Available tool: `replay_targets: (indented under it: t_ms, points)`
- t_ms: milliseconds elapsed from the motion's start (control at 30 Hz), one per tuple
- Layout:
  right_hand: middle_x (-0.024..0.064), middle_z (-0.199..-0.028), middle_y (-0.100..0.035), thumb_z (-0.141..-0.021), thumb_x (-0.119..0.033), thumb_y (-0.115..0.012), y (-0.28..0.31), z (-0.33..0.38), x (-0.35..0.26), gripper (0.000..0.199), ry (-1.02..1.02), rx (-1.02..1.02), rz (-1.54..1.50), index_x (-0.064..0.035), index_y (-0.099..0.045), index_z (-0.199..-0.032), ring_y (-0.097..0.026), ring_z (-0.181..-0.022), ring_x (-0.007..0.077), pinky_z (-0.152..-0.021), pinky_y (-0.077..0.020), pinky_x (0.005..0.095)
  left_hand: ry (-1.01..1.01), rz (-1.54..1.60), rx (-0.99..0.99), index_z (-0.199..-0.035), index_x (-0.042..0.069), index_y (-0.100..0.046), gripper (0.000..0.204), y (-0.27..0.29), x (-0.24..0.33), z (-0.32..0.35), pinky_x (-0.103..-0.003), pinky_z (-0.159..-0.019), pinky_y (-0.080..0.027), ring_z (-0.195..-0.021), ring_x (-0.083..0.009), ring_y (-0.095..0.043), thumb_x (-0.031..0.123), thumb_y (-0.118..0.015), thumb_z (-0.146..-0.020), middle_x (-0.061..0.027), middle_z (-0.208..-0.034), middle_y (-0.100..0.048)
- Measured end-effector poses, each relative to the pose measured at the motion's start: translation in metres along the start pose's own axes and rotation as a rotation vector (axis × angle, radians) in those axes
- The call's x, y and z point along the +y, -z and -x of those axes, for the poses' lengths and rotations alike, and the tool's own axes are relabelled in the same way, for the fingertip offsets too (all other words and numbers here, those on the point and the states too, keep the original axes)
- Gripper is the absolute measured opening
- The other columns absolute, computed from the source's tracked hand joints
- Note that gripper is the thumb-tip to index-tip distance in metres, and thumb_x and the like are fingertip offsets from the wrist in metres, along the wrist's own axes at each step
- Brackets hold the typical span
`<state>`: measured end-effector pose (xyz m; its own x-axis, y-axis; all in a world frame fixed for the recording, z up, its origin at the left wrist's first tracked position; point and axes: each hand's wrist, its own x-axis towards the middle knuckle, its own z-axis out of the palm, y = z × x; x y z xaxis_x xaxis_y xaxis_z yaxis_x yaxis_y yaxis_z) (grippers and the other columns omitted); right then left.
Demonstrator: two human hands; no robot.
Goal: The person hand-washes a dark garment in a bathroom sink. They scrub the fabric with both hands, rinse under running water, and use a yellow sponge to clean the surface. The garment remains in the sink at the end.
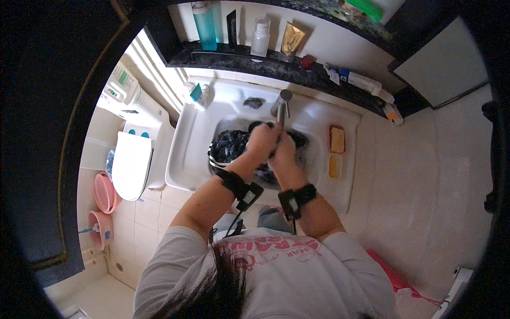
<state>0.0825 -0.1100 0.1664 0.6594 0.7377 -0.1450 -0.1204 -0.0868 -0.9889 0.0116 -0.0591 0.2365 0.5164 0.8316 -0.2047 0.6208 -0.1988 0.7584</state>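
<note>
Both hands meet over the middle of a white sink [196, 133], fists clenched on a dark, wet bundle of cloth [231, 146]. The left hand [262, 139] grips a bunched fold of it, and the right hand [283, 154] presses close against the left, closed on the same soft mass, so that the knuckles nearly touch. The cloth is black with a few pale stripes at its left edge; it looks limp and shiny, heaped in the basin and spilling to the left of the hands. Each wrist wears a black strap with a small boxy unit, and a thin cable hangs from the left one.

Just beyond the hands a metal tap [282, 103] stands upright, smooth and round-headed. On the sink's flat right rim lie two rectangular soap bars [336, 151], one orange in a red dish, the other yellow and nearer. A dark scrap lies on the far rim left of the tap.

Farther off, a dark speckled stone shelf [265, 64] carries a tall blue-green bottle [204, 24], a small white bottle, a gold tube and, to the right, long white tubes lying flat. To the left stands a white toilet [133, 159] with its lid down, and beside it, near the tiled floor, two round pink plastic basins [103, 191].
</note>
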Motion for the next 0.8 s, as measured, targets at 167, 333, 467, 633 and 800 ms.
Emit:
replay_targets:
  t_ms: [167,333,467,633,800]
  points:
    - [0.016,-0.082,-0.059,-0.083,-0.027,-0.05,0.0,-0.012,0.014,0.024,-0.12,0.02,0.366,-0.0042,-0.059,-0.082,-0.057,-0.077,0.0333,-0.067,-0.0458,0.0409,0.013,0.055,0.044,-0.073,-0.006,-0.059,0.048,-0.001,-0.003,-0.002,-0.044,-0.059,-0.045,-0.064,-0.0382,-0.06,0.039,-0.049,-0.087,-0.0251,-0.066,-0.058]
    - [0.0077,-0.071,-0.054,-0.082,-0.02,-0.051,-0.002,-0.012,0.017,0.017,0.17,0.304,0.071,-0.004,-0.054,-0.079,-0.051,-0.06,0.0231,-0.056,-0.0415,0.0371,-0.008,0.159,-0.025,-0.072,-0.007,-0.058,0.049,-0.002,-0.027,-0.018,-0.042,-0.056,-0.04,-0.058,-0.0332,-0.055,0.04,-0.054,-0.084,-0.0213,-0.062,-0.058]
    - [0.0038,-0.073,-0.052,-0.078,-0.017,-0.058,0.007,-0.015,0.012,0.015,0.022,0.243,-0.047,-0.0045,-0.052,-0.083,-0.049,-0.074,0.0183,-0.063,-0.0417,0.0333,-0.303,0.182,-0.01,-0.095,-0.001,-0.059,0.033,0.008,-0.053,-0.007,-0.038,-0.068,-0.045,-0.075,-0.0315,-0.059,0.025,-0.067,-0.077,-0.0192,-0.085,-0.062]
    - [0.0097,-0.121,-0.045,-0.075,-0.017,-0.064,0.026,-0.009,0.002,0.036,-0.015,0.112,-0.04,-0.0113,-0.054,-0.109,-0.055,-0.091,0.0262,-0.065,-0.0457,0.0377,-0.598,-0.324,-0.265,-0.111,0.001,-0.055,0.045,0.019,-0.077,0.005,-0.035,-0.083,-0.048,-0.094,-0.0328,-0.059,0.005,-0.07,-0.068,-0.0185,-0.102,-0.06]
    - [0.0034,-0.108,-0.054,-0.081,-0.019,-0.063,0.013,0.018,-0.012,0.032,-0.567,0.013,-0.432,-0.017,-0.054,-0.112,-0.053,-0.082,0.0203,-0.063,-0.0438,0.0352,-0.316,0.714,0.175,-0.098,0.0,-0.054,0.024,0.009,-0.061,0.0,-0.045,-0.075,-0.045,-0.083,-0.0399,-0.058,0.018,-0.055,-0.082,-0.0231,-0.087,-0.06]
